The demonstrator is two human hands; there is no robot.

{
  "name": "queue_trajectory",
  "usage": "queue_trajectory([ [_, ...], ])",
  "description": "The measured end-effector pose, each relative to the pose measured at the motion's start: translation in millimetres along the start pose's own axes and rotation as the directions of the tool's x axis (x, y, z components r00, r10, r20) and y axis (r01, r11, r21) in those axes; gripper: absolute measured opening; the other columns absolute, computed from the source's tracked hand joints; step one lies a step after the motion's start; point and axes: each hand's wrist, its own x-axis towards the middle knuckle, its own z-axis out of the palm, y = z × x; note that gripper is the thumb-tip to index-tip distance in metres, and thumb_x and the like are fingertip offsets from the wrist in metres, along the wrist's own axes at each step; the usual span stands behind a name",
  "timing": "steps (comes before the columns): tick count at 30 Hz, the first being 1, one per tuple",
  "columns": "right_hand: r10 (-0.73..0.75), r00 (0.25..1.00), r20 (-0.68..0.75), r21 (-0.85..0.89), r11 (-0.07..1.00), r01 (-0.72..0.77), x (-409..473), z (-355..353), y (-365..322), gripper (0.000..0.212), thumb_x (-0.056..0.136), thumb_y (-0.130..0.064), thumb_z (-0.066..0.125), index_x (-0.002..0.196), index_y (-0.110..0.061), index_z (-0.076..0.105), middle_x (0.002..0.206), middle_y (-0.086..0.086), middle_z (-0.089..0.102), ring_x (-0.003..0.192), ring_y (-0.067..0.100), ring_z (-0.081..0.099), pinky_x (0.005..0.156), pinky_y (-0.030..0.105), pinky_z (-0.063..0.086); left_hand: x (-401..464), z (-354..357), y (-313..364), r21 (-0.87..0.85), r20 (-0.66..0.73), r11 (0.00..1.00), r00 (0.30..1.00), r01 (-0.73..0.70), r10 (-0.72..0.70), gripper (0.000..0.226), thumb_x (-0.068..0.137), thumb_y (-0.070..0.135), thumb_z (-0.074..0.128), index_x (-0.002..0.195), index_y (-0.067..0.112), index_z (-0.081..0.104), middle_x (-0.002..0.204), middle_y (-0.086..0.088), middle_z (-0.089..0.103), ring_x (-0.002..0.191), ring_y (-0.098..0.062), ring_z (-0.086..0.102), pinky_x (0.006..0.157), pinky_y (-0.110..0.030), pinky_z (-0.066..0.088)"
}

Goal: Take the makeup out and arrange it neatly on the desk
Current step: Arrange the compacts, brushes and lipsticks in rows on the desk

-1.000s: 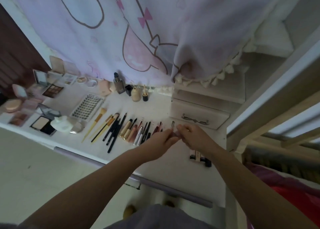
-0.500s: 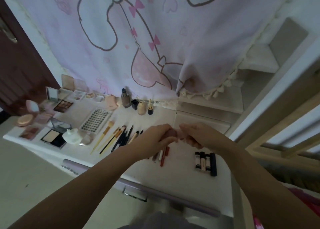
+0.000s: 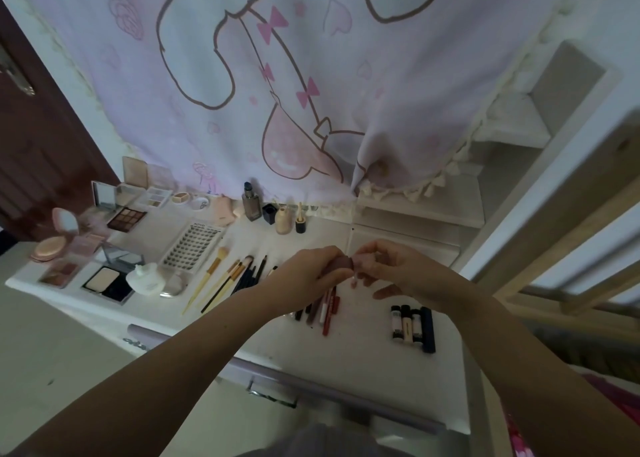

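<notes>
Just above the middle of the frame I hold a small lip-colour tube [image 3: 341,262], its brownish body pinched in the curled fingers of my left hand [image 3: 308,276]. My right hand [image 3: 391,266] grips its pale pink cap end, thumb and fingers curled round it, one finger sticking out below; the two hands nearly touch. A thin pale tip shows just under the join, though I cannot tell whether the cap is off.

Under my hands, on the white desk [image 3: 363,345], lies a row of pencils and lip pens [image 3: 325,309], partly hidden by my left wrist. Right of them, lower centre-right, four small tubes [image 3: 412,323] lie side by side. Left of my hands is a fan of brushes [image 3: 228,278], then a lash tray [image 3: 194,245], a white jar [image 3: 145,278] and open compacts and palettes [image 3: 107,283] toward the left edge. Along the back stand little bottles [image 3: 252,202] beneath a pink cartoon curtain [image 3: 277,75].
</notes>
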Motion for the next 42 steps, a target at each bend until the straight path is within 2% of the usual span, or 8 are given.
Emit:
queue_trajectory([
  [5, 0.072, 0.997, -0.024, -0.14, 0.987, -0.074, 2.9, 2.3, -0.7, 0.048, 0.096, -0.051, 0.036, 0.102, -0.015, 0.068, 0.058, -0.008, 0.056, 0.052, 0.006, 0.049, 0.054, 0.018, 0.042, 2.0, 2.2, 0.5, 0.042, 0.019, 0.999, 1.0, -0.025, 0.024, 0.023, 0.096, 0.034, 0.048, 0.106, 0.014, 0.054, 0.08, 0.007, 0.052, 0.066, -0.005, 0.047, 0.061, -0.02, 0.038],
  [10, 0.037, 0.999, -0.002, -0.022, 0.999, -0.037, 2.4, -2.4, 0.0, 0.019, 0.093, -0.036, 0.054, 0.103, -0.02, 0.058, 0.092, 0.001, 0.063, 0.081, 0.012, 0.058, 0.069, 0.025, 0.049, 5.9, 1.0, -0.6, 0.046, 0.018, 0.999, 1.0, 0.005, -0.006, 0.026, 0.096, 0.037, 0.046, 0.108, 0.015, 0.055, 0.084, 0.002, 0.058, 0.072, -0.013, 0.053, 0.064, -0.026, 0.042],
  [15, 0.117, 0.992, -0.04, -0.103, 0.987, -0.121, 1.7, -2.9, -5.5, 0.048, 0.096, -0.053, 0.036, 0.098, -0.019, 0.07, 0.061, -0.005, 0.057, 0.053, 0.007, 0.046, 0.054, 0.021, 0.038, 7.9, 1.6, 0.8, 0.12, 0.033, 0.993, 0.999, 0.009, -0.013, 0.029, 0.097, 0.039, 0.043, 0.111, 0.017, 0.053, 0.09, -0.002, 0.061, 0.077, -0.017, 0.056, 0.07, -0.033, 0.046],
  [21, 0.077, 0.996, 0.039, -0.008, 0.997, -0.077, -2.7, -11.1, -3.3, 0.028, 0.091, -0.04, 0.054, 0.108, -0.019, 0.061, 0.09, 0.0, 0.064, 0.078, 0.009, 0.059, 0.068, 0.023, 0.048, 9.2, 3.5, -2.3, 0.102, 0.046, 0.995, 0.999, 0.019, -0.024, 0.032, 0.097, 0.043, 0.04, 0.11, 0.016, 0.054, 0.085, -0.001, 0.061, 0.074, -0.017, 0.057, 0.069, -0.036, 0.048],
  [26, 0.144, 0.989, -0.036, -0.058, 0.988, -0.146, -1.1, -6.1, -1.8, 0.046, 0.096, -0.052, 0.037, 0.085, -0.02, 0.068, 0.06, -0.008, 0.058, 0.055, 0.008, 0.048, 0.055, 0.021, 0.038, 9.7, 5.1, 0.3, 0.1, 0.049, 0.995, 0.999, 0.004, -0.009, 0.029, 0.097, 0.041, 0.041, 0.111, 0.019, 0.053, 0.085, 0.004, 0.058, 0.071, -0.012, 0.052, 0.068, -0.031, 0.045],
  [31, 0.056, 0.997, 0.046, -0.002, 0.998, -0.056, -2.3, -10.9, 0.2, 0.027, 0.092, -0.039, 0.054, 0.112, -0.02, 0.059, 0.098, 0.001, 0.067, 0.083, 0.009, 0.061, 0.07, 0.024, 0.048, 9.7, 4.8, -2.9, 0.105, 0.06, 0.994, 0.998, 0.024, -0.03, 0.03, 0.097, 0.042, 0.041, 0.111, 0.019, 0.054, 0.082, 0.004, 0.058, 0.067, -0.01, 0.051, 0.067, -0.032, 0.046],
  [36, 0.084, 0.996, -0.015, -0.104, 0.991, -0.085, -0.5, -5.6, -2.8, 0.039, 0.099, -0.045, 0.035, 0.095, -0.022, 0.066, 0.07, -0.004, 0.062, 0.061, 0.007, 0.052, 0.061, 0.021, 0.042, 8.5, 6.3, -3.3, 0.105, 0.053, 0.994, 0.998, 0.013, -0.018, 0.03, 0.097, 0.041, 0.04, 0.11, 0.018, 0.054, 0.08, 0.005, 0.057, 0.065, -0.009, 0.05, 0.067, -0.032, 0.046],
  [42, 0.043, 0.999, 0.001, -0.008, 0.999, -0.043, -0.1, -6.6, -1.6, 0.026, 0.094, -0.043, 0.047, 0.102, -0.022, 0.063, 0.093, -0.003, 0.068, 0.079, 0.009, 0.061, 0.069, 0.023, 0.047, 7.7, 6.9, -5.4, 0.059, 0.018, 0.998, 1.0, 0.02, -0.021, 0.027, 0.097, 0.04, 0.041, 0.107, 0.018, 0.055, 0.069, 0.013, 0.05, 0.058, -0.001, 0.044, 0.056, -0.023, 0.038],
])
